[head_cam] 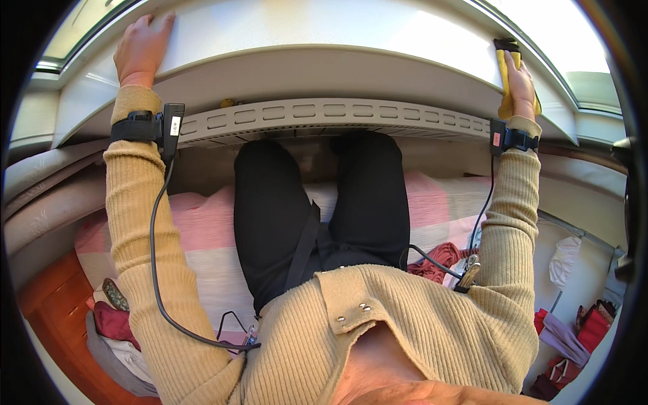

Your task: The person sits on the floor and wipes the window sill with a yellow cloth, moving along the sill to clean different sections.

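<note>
A white windowsill (324, 25) curves across the top of the view. My left hand (144, 50) rests on its left end, near the window frame, with the thumb apart from the fingers and nothing held. At the far right end of the sill, my right hand (520, 83) presses down on a yellow cloth (504, 71) with a dark end (508, 45). Part of the cloth is hidden under that palm. Each wrist bears a strapped black device, the left device (172, 132) and the right device (498, 137), with cables running back towards my body.
Below the sill stands a slotted radiator (334, 111), close to my knees. I kneel or sit on a pink-and-white checked bedcover (202, 223). Rolled curtain fabric (55, 187) hangs at left. Clothes (116, 324) lie by a reddish wooden panel (58, 309); red cord (440, 258) lies at right.
</note>
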### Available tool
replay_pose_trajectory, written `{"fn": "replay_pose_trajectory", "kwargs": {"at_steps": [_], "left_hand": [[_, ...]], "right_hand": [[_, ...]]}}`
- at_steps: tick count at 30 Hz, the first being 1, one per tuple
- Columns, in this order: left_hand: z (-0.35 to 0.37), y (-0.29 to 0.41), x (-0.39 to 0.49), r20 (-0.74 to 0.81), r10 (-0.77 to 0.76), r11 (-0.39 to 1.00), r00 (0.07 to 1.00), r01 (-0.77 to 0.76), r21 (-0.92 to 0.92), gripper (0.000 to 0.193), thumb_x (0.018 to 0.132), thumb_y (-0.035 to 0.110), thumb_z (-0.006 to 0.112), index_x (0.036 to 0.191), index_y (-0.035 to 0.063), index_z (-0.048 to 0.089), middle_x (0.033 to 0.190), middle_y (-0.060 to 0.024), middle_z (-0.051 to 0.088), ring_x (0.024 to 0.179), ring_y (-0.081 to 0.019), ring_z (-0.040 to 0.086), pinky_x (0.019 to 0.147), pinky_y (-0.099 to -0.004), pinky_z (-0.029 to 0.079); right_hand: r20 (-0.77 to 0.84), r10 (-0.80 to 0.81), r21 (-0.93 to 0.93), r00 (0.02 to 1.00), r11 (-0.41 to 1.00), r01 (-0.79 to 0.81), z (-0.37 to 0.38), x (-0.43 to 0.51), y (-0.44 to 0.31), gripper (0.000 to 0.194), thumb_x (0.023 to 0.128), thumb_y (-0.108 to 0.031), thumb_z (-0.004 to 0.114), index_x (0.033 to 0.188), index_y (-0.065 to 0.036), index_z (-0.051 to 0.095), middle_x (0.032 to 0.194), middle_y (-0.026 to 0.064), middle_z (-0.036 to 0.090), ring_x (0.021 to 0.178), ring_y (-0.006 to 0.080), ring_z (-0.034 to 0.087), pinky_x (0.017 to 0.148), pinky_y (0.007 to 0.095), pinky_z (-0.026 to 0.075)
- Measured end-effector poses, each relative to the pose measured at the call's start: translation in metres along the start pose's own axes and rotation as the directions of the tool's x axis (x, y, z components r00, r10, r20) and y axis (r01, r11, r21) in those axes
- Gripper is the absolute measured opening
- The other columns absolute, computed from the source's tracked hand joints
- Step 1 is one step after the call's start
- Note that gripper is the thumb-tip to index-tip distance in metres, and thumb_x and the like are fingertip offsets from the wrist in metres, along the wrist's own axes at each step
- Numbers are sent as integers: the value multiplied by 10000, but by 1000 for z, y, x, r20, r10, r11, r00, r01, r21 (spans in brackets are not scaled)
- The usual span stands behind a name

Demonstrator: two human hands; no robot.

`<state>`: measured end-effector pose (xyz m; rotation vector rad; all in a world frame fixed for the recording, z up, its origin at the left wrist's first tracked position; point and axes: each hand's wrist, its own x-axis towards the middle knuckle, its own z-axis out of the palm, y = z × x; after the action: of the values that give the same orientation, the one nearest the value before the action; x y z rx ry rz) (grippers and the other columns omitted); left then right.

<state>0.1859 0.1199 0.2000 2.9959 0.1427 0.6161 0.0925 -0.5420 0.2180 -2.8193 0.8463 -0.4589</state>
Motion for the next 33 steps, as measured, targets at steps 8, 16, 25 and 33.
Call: {"fn": "replay_pose_trajectory", "kwargs": {"at_steps": [8,16,25,33], "left_hand": [[-19,23,-18,-75,77,996,994,-79,-30,422,833,415,531,1022,48,621,1069,-166,599,1010,-334,555,865,-420,450],[-22,26,-19,-54,-31,998,998,28,-60,475,823,454,535,1058,48,604,1086,-167,591,1027,-334,557,889,-422,438],[-24,27,-17,-28,-39,998,999,38,-47,494,814,473,541,1064,52,604,1097,-170,589,1018,-338,566,886,-425,442],[-22,26,-16,-52,-13,999,999,10,-52,475,814,458,548,1050,49,605,1093,-170,588,1010,-348,564,880,-419,444]], "right_hand": [[-82,-503,7,860,863,506,10,-99,-140,518,874,-520,420,1101,-96,614,1131,109,583,1099,316,510,933,373,381],[-205,-702,186,682,656,731,15,-189,-282,473,839,-411,546,1098,-19,602,1178,215,567,1138,371,490,985,405,369],[-279,-744,334,607,517,788,33,-234,-357,487,822,-446,548,1129,-72,605,1188,181,573,1124,359,506,979,416,366],[-394,-803,250,448,375,893,27,-253,-306,464,766,-362,647,1163,-128,596,1201,111,575,1128,332,506,960,435,375]]}}
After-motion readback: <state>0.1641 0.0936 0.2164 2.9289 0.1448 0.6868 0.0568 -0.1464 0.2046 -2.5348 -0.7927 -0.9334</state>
